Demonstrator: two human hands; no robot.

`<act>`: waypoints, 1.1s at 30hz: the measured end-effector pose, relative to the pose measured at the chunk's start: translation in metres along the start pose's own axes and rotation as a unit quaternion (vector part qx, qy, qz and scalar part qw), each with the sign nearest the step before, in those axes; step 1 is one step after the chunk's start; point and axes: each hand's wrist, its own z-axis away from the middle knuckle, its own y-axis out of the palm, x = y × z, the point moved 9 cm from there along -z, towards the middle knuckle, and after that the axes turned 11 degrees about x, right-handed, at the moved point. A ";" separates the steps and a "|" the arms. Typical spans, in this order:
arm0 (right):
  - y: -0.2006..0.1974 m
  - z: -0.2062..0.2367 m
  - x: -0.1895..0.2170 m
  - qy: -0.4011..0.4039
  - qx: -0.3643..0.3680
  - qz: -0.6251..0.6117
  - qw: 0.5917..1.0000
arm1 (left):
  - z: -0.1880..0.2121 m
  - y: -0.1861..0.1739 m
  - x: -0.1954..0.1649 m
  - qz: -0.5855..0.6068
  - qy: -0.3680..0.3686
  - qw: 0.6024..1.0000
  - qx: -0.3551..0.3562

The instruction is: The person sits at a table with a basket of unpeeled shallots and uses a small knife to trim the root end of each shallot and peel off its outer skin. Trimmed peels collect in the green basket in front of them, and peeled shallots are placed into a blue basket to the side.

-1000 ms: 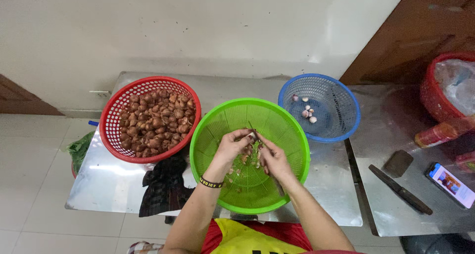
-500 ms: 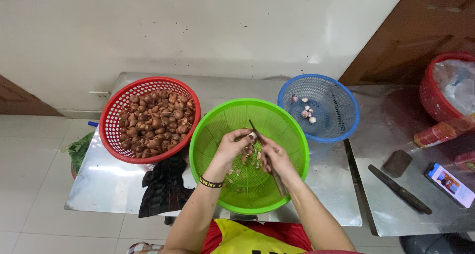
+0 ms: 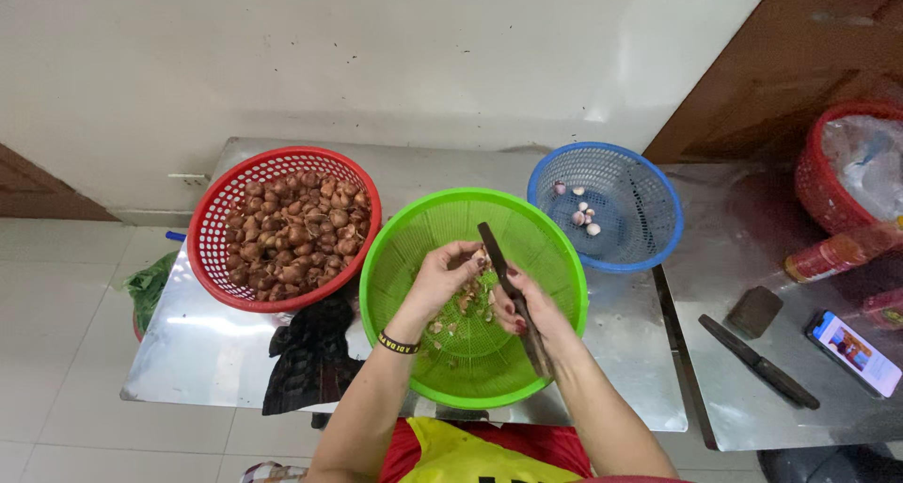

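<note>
Peeling a small shallot [image 3: 479, 257] above the green basket [image 3: 414, 234]
My left hand [image 3: 442, 276] fingers pinch it firmly; it is light, slippery, thin-skinned; my right hand [image 3: 527, 314] is clamped on the knife [image 3: 508, 290].

A lit phone [image 3: 854, 352], a flat rectangle with a white edge and a screen glowing in blue, red and pale colours, is being shown lying at the near right of the bench [image 3: 724, 248]. A red cylindrical package [image 3: 833, 253] with a yellowish label band is being seen lying on its side farther back, at the right edge.
</note>
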 end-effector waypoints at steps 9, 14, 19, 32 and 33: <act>-0.020 0.011 0.001 0.072 -0.051 0.103 0.991 | 0.007 -0.010 -0.020 -0.158 -0.084 0.984 -0.017; -0.027 0.006 -0.005 0.061 -0.052 0.035 0.996 | 0.001 -0.001 -0.019 -0.014 -0.047 0.998 0.028; -0.014 0.006 -0.003 0.032 -0.044 0.021 0.998 | 0.007 -0.004 -0.005 0.059 -0.104 0.993 -0.003; -0.019 0.006 0.001 0.027 -0.088 0.142 0.986 | -0.002 -0.013 0.024 -0.011 -0.072 0.997 -0.026; -0.018 0.007 0.000 0.021 -0.089 0.149 0.985 | -0.003 -0.012 0.024 -0.017 -0.068 0.997 -0.025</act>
